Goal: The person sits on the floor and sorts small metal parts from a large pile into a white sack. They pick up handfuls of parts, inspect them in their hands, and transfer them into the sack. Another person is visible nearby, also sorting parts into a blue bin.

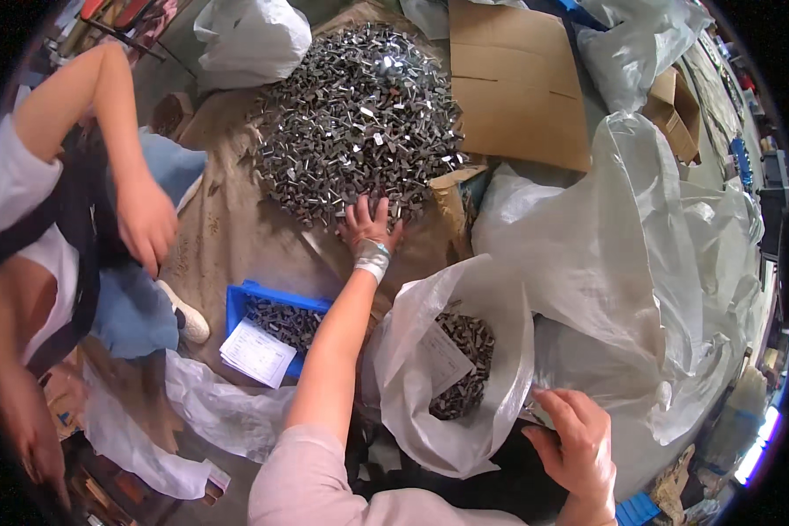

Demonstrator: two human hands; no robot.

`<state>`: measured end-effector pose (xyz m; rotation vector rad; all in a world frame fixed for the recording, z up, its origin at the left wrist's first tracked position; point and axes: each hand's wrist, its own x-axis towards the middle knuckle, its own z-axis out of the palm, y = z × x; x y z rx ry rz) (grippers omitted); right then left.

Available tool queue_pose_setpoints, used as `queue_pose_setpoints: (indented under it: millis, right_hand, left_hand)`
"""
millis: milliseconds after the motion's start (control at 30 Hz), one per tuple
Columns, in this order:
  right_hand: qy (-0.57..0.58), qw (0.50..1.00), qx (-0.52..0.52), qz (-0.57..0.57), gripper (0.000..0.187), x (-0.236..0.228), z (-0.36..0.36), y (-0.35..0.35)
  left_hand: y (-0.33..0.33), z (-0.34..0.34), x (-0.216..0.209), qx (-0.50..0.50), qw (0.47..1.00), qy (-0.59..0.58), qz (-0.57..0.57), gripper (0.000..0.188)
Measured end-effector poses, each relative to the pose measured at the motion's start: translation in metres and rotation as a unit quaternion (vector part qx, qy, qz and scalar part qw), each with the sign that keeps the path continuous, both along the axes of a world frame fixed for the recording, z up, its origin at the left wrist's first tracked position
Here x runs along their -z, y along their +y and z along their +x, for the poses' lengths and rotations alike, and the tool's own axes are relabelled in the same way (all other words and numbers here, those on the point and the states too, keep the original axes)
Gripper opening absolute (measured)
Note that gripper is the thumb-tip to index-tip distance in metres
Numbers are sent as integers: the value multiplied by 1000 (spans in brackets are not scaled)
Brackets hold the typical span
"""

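Note:
My left hand point(370, 230) reaches forward to the near edge of a big heap of small metal pieces point(359, 123). Its fingers are spread and rest on the pieces; a wrapping circles the wrist. My right hand point(579, 443) is at the lower right, beside the rim of an opened white woven sack point(508, 351). Its thumb and curved fingers are apart, with a small greyish patch between them that I cannot make out. Inside the sack lie more metal pieces point(473, 351) and a paper slip point(444, 358). Left of my forearm, a blue bin point(237, 302) holds similar pieces and paper slips point(259, 352).
A co-worker sits at the left, one hand point(147, 223) lowered over the knee. Brown sheeting point(228, 193) lies under the heap. A flat cardboard sheet point(519, 83) borders it at the right. White sacks point(587, 254) fill the right side; another bulging sack point(252, 44) stands behind.

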<state>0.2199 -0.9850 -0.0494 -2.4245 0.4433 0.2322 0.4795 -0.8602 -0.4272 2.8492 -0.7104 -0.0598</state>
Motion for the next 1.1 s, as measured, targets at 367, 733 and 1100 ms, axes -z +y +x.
queue_pose_setpoints:
  millis: [367, 733, 1100]
  right_hand:
    - [-1, 1000, -5, 4, 41, -1, -2, 0]
    - [-11, 1000, -3, 1, 38, -4, -4, 1]
    - [-21, 1000, -7, 3, 40, -6, -4, 7]
  left_hand:
    - [21, 6, 13, 122, 990, -31, -57, 54]
    - [22, 22, -1, 67, 986, 29, -147, 51]
    - [54, 64, 15, -347, 238, 569, -706, 13]
